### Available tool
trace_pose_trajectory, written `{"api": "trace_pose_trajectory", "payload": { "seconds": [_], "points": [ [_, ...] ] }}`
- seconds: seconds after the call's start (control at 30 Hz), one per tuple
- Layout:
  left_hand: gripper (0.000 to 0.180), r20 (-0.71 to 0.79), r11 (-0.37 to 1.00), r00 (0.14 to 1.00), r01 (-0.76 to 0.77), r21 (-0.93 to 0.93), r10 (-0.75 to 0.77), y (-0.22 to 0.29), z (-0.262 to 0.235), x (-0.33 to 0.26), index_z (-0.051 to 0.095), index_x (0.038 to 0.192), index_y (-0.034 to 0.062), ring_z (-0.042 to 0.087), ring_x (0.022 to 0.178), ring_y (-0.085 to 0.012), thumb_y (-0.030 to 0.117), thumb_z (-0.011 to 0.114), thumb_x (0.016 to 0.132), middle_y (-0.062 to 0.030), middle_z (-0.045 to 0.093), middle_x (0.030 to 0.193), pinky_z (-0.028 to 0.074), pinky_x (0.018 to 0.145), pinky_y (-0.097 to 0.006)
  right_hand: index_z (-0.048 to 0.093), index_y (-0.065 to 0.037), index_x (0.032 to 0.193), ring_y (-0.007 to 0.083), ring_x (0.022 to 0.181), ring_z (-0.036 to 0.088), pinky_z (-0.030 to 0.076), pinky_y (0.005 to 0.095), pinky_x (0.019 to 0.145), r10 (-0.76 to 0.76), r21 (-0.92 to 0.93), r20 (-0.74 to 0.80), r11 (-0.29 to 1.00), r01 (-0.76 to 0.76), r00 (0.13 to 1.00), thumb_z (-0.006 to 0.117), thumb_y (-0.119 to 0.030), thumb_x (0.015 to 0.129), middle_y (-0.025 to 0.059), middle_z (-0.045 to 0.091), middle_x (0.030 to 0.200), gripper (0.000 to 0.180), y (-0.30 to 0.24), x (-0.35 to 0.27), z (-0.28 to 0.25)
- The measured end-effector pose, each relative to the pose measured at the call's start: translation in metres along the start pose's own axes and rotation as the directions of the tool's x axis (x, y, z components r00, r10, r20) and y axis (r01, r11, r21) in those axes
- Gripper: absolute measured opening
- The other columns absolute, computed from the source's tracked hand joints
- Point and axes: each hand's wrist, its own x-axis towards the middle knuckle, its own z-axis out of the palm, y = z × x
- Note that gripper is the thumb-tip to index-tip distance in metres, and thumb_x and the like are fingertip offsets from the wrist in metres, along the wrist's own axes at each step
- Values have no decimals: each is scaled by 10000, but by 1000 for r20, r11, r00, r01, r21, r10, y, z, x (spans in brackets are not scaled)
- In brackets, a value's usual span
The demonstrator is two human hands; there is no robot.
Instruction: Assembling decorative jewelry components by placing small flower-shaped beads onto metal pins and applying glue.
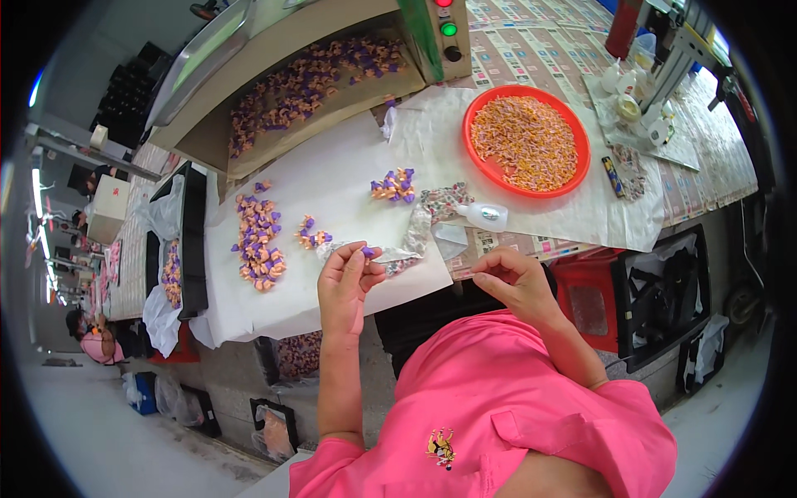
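Note:
My left hand (342,290) is raised over the front edge of the white-covered table, its thumb and fingers pinching a small purple-and-peach plastic piece (369,251). My right hand (523,289) hovers to the right with thumb and forefinger closed together. Whatever may be between those fingertips is too small to make out. Near my left hand lie a small group of similar pieces (313,236) and a crumpled, speckled cloth strip (414,232). A white squeeze bottle (487,217) rests on its side between the hands, farther back.
A red round tray (584,149) holds many tiny orange and pink parts. More purple-and-peach pieces form a long pile (260,241) and a cluster (393,185). Behind stands a machine (456,58) with pieces on its belt. A black crate (195,241) flanks the table's left side.

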Motion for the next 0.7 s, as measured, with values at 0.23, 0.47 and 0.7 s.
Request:
{"api": "trace_pose_trajectory", "payload": {
  "seconds": [0.23,0.47,0.7],
  "points": [
    [216,-96,994,994,-36,103,46,20,-34,22,558,1109,-10,644,731,-123,144,540,960,-136,650,992,569,668,-246,638,8,939,59,820,560,461,197,721,-14,-27,14,1000,15,1000,649,-6,855,10,584,917,85,-2,16,10],
    [207,-132,988,990,-36,149,56,22,-42,29,565,1094,-11,636,707,-114,141,532,958,-119,655,949,562,648,-242,637,5,940,62,829,566,465,202,743,8,-5,17,1000,-8,1000,652,-25,860,12,587,923,87,3,27,13],
    [198,117,981,988,80,177,-101,12,-1,10,566,1100,5,608,675,-103,132,504,962,-92,640,898,530,610,-244,604,-31,1078,87,820,594,486,217,701,-194,-89,134,974,207,972,687,-15,816,50,574,997,275,-15,45,44]
  ]
}}
